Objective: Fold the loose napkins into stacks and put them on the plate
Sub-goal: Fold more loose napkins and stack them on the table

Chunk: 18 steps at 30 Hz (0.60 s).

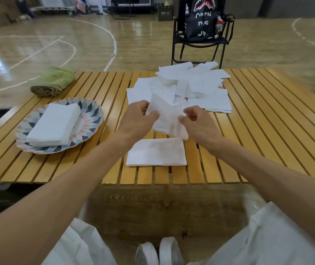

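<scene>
While both hands, left [140, 116] and right [195, 121], pinch one napkin [167, 117] at mid-frame, the half-built stack [155, 152] lies directly below on the tabletop [267, 121].

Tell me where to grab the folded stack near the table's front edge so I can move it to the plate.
Pinch the folded stack along its near long edge, coming from the front. It lies flat, squared up, overhanging gaps between the table slats, so fingers could slip underneath. Keep it level toward the plate.

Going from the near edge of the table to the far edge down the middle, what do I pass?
Folded napkin stack → napkin held in left hand and right hand → loose napkin pile.
</scene>
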### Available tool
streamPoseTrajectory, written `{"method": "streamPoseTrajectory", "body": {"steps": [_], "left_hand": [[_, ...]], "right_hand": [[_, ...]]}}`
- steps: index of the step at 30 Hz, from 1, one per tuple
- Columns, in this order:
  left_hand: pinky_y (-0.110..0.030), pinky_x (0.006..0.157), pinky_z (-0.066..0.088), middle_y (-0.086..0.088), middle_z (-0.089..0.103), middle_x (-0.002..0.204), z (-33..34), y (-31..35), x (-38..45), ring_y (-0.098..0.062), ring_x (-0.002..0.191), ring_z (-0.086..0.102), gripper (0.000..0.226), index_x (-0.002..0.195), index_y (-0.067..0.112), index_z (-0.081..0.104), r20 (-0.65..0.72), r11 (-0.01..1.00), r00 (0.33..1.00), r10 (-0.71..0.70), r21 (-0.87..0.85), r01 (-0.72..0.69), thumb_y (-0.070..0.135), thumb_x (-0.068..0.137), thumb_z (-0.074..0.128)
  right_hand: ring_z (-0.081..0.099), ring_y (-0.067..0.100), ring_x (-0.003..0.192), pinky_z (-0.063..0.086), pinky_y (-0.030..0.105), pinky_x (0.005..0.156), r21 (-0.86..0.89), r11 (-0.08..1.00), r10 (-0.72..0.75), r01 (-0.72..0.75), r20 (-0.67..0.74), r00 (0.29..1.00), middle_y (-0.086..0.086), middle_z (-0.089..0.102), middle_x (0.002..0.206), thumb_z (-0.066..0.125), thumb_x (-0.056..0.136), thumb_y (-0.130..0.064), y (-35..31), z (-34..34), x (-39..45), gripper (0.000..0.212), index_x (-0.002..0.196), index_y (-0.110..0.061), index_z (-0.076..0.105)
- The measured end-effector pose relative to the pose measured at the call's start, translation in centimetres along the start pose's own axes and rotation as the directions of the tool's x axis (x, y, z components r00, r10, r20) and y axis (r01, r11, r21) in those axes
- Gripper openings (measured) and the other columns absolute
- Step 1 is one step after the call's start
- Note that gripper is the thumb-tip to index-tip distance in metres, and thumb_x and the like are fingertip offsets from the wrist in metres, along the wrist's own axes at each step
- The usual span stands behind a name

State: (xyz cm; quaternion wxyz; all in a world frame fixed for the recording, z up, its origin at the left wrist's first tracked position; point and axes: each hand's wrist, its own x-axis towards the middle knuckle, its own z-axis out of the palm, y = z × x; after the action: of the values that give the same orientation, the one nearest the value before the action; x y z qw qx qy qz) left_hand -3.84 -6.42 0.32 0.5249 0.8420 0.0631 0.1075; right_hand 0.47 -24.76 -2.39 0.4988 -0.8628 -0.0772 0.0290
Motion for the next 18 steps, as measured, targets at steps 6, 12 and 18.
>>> {"method": "streamPoseTrajectory", "body": {"steps": [6, 12, 18], "left_hand": [[-0.020, 0.079, 0.055, 0.008, 0.069, 0.105, -2.8, -0.2, -2.1, -0.003, 0.096, 0.066, 0.015, 0.109, 0.026, 0.061, 0.040, 0.984, 0.996, 0.080, -0.165, -0.073, 0.018, 0.097, 0.060], [-0.028, 0.073, 0.057, 0.003, 0.067, 0.100, -3.8, -2.1, -3.4, -0.015, 0.095, 0.065, 0.004, 0.100, 0.022, 0.061, 0.042, 0.983, 0.983, -0.177, -0.045, 0.179, 0.022, 0.099, 0.058], [-0.026, 0.073, 0.055, 0.008, 0.066, 0.091, -3.6, -4.5, -4.4, -0.007, 0.086, 0.062, 0.010, 0.094, 0.023, 0.063, 0.033, 0.953, 0.990, -0.134, 0.277, 0.120, 0.031, 0.097, 0.060]], "right_hand": [[0.068, 0.021, 0.110, 0.050, 0.036, 0.099, 0.515, 0.783, 0.125, -0.348, 0.418, 0.900, -0.001, 0.073, 0.117, 0.068, 0.091, -0.037, -0.4, -1.7, -0.4, 0.034, 0.121, -0.024, 0.064], [0.071, 0.027, 0.094, 0.058, 0.040, 0.082, 0.221, 0.924, 0.229, -0.313, 0.338, 0.913, 0.007, 0.075, 0.103, 0.074, 0.088, -0.016, -0.4, -0.8, -0.8, 0.022, 0.108, -0.007, 0.072], [0.060, 0.012, 0.068, 0.042, 0.026, 0.059, -0.187, 0.954, 0.287, -0.235, 0.339, 0.896, 0.007, 0.069, 0.093, 0.064, 0.096, -0.030, -0.7, -0.4, -2.0, 0.029, 0.112, -0.007, 0.065]]}}
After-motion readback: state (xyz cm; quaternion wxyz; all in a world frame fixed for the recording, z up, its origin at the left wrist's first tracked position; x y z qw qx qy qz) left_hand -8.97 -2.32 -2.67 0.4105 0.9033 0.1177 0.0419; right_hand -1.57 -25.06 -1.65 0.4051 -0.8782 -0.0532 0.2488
